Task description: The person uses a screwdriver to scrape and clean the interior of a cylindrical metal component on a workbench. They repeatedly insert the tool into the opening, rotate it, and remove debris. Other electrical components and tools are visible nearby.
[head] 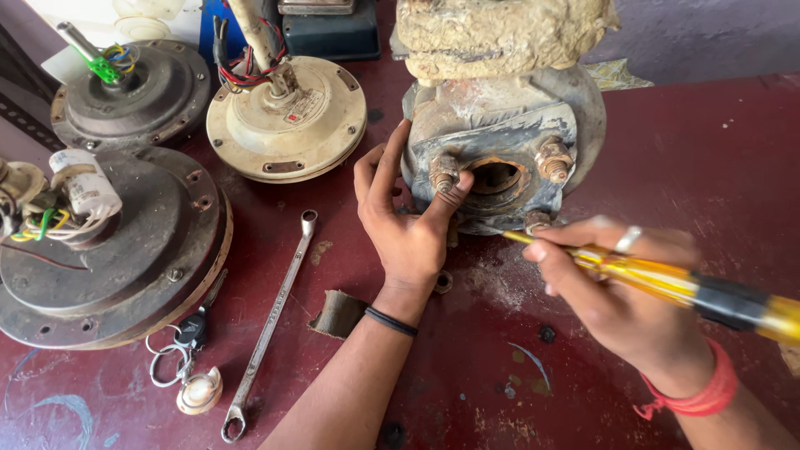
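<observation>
Dark red and scuffed, the workbench [683,167] was crowded with fan motors. A corroded grey motor housing [500,142] was stood at the back centre, two rusty studs flanking its round opening. The left hand [404,221] was pressed against the housing, fingers spread open, the thumb resting beside the left stud; nothing was gripped. The right hand [621,292] was closed around a yellow-handled screwdriver [675,287], its tip laid near the housing's lower edge. A spanner [271,325] and a key ring [187,362] were left lying to the left.
</observation>
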